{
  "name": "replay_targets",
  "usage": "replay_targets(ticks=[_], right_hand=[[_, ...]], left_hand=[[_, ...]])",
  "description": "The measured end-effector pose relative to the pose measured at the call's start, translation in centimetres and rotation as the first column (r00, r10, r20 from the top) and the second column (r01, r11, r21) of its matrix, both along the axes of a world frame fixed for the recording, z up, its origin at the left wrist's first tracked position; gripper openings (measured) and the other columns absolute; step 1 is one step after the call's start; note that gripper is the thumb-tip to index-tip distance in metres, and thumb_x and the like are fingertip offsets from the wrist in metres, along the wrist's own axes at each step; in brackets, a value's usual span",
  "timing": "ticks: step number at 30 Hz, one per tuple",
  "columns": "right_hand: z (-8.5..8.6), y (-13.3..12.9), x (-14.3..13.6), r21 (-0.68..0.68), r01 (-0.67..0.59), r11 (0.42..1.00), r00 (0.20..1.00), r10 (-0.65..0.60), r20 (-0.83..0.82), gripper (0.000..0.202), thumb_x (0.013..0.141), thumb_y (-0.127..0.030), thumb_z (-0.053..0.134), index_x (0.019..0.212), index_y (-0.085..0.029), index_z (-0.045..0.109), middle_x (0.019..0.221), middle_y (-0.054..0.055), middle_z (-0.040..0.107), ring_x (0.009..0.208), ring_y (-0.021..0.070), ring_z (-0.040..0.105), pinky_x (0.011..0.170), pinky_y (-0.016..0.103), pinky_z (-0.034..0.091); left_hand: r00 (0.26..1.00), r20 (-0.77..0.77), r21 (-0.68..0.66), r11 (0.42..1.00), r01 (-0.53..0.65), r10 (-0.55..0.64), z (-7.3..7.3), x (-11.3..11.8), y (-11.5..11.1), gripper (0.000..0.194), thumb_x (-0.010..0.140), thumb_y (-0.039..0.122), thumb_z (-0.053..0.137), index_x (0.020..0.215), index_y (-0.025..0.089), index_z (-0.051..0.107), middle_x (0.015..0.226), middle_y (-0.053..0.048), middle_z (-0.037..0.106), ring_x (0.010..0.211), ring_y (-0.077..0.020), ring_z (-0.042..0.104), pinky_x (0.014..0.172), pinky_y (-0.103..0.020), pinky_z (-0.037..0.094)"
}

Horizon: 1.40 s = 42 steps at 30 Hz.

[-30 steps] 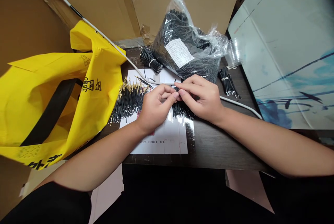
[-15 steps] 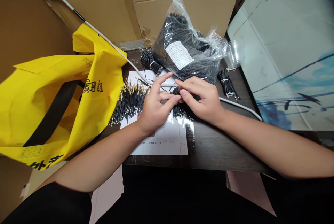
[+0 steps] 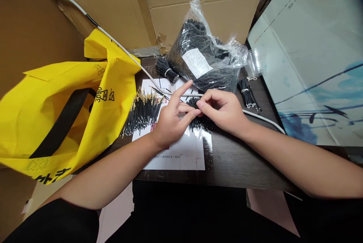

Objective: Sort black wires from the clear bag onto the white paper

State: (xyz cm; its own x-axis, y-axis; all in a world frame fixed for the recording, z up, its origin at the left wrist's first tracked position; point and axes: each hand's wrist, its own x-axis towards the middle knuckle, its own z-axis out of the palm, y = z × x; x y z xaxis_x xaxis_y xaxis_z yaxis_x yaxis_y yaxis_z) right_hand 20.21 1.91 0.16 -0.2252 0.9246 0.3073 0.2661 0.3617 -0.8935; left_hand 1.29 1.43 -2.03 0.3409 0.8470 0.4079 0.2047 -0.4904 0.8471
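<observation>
My left hand (image 3: 175,117) is closed in a pinch, thumb against a bent finger, with its index finger raised. The fingertips of my right hand (image 3: 224,111) meet it, thumb and index pressed together. Whatever lies between the fingertips is too small to make out. Just behind and below them is a pile of short black wires (image 3: 195,123) with silvery ends. To the left of my left hand lies a spread of black wires with gold-coloured tips (image 3: 144,109). Both piles rest on a white printed sheet (image 3: 181,163).
A clear plastic bag of black wires (image 3: 224,78) stands behind my hands, between two tied wire bundles (image 3: 166,70) (image 3: 247,93). A white cable (image 3: 124,49) crosses the table. A yellow bag (image 3: 119,122) lies left, a clear cup (image 3: 254,63) right, cardboard boxes (image 3: 198,8) behind.
My right index finger has drawn back from beside my left index finger and curled down to my right thumb. The whole view has shifted slightly; the piles look the same.
</observation>
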Motion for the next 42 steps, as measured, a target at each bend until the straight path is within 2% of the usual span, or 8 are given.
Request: replay_targets(ticks=[11,16,21,23,26,28,31,42], right_hand=[[-0.1,-0.1,-0.1,-0.143,-0.045,0.989,0.996,0.033,-0.088,0.013,0.089,-0.029,0.066,0.082,-0.019,0.061,0.072,-0.001,0.06,0.062,0.0106,0.055,0.057,0.026,0.043],[-0.3,-0.2,-0.1,-0.151,-0.018,0.988,0.991,-0.002,-0.133,0.012,0.087,-0.028,0.069,0.096,-0.02,0.064,0.076,-0.002,0.061,0.063,0.0105,0.056,0.058,0.026,0.044],[-0.3,-0.1,-0.2,-0.222,-0.022,0.975,0.988,-0.014,-0.155,0.014,0.09,-0.034,0.068,0.087,-0.02,0.065,0.071,-0.001,0.063,0.057,0.0111,0.057,0.054,0.027,0.043],[-0.2,0.0,-0.1,-0.176,0.001,0.984,0.992,-0.023,-0.122,0.015,0.09,-0.034,0.068,0.085,-0.019,0.066,0.073,-0.001,0.064,0.058,0.0107,0.056,0.054,0.027,0.043],[-0.1,0.2,0.1,0.054,0.043,0.998,0.999,-0.043,0.003,0.013,0.091,-0.029,0.068,0.083,-0.018,0.069,0.078,0.001,0.066,0.064,0.0108,0.055,0.061,0.027,0.044],[0.0,0.2,0.3,0.2,0.01,0.98,0.997,-0.025,0.071,0.013,0.092,-0.026,0.066,0.082,-0.018,0.07,0.082,0.002,0.068,0.07,0.0119,0.057,0.064,0.028,0.045],[0.0,0.2,0.5,0.268,-0.05,0.962,0.995,0.025,0.095,0.016,0.094,-0.025,0.064,0.081,-0.019,0.071,0.082,0.003,0.07,0.073,0.0135,0.06,0.065,0.029,0.047],[0.6,0.4,0.5,0.019,-0.078,0.997,0.993,0.076,0.091,0.016,0.093,-0.031,0.064,0.084,-0.018,0.069,0.075,0.001,0.066,0.065,0.0115,0.056,0.063,0.027,0.044]], left_hand=[[1.0,-0.022,-0.006,1.0,0.018,-0.018,0.1,0.0,0.1,0.074,0.093,0.03,0.071,0.156,0.023,0.034,0.079,0.001,0.077,0.078,-0.0155,0.073,0.089,-0.033,0.059],[1.0,-0.012,-0.013,1.0,0.015,-0.015,0.0,0.0,0.1,0.075,0.093,0.032,0.071,0.157,0.025,0.033,0.08,0.001,0.077,0.077,-0.0168,0.073,0.09,-0.036,0.059],[0.999,-0.014,-0.017,0.999,0.04,-0.04,0.1,0.0,0.1,0.075,0.093,0.03,0.071,0.157,0.025,0.033,0.081,0.001,0.078,0.08,-0.0168,0.074,0.09,-0.035,0.059],[0.999,-0.011,-0.021,0.999,0.047,-0.047,0.2,0.0,0.0,0.075,0.093,0.03,0.071,0.157,0.023,0.033,0.082,0.0,0.079,0.081,-0.0164,0.075,0.091,-0.034,0.059],[0.999,0.002,-0.031,0.998,0.047,-0.047,0.2,0.0,0.0,0.074,0.094,0.03,0.07,0.157,0.022,0.033,0.082,-0.001,0.079,0.082,-0.0159,0.075,0.092,-0.033,0.058],[0.999,0.018,-0.042,0.998,0.046,-0.045,0.2,0.1,0.0,0.073,0.094,0.029,0.07,0.157,0.022,0.033,0.081,0.0,0.079,0.081,-0.0156,0.075,0.092,-0.032,0.058],[0.998,0.047,-0.079,0.996,0.045,-0.042,0.2,0.1,-0.1,0.073,0.094,0.029,0.07,0.157,0.023,0.034,0.08,0.0,0.078,0.08,-0.0151,0.074,0.09,-0.032,0.058],[0.998,0.043,-0.144,0.989,0.043,-0.037,0.4,0.1,0.0,0.069,0.096,0.035,0.066,0.157,0.022,0.034,0.083,-0.002,0.079,0.082,-0.017,0.076,0.093,-0.035,0.058]])
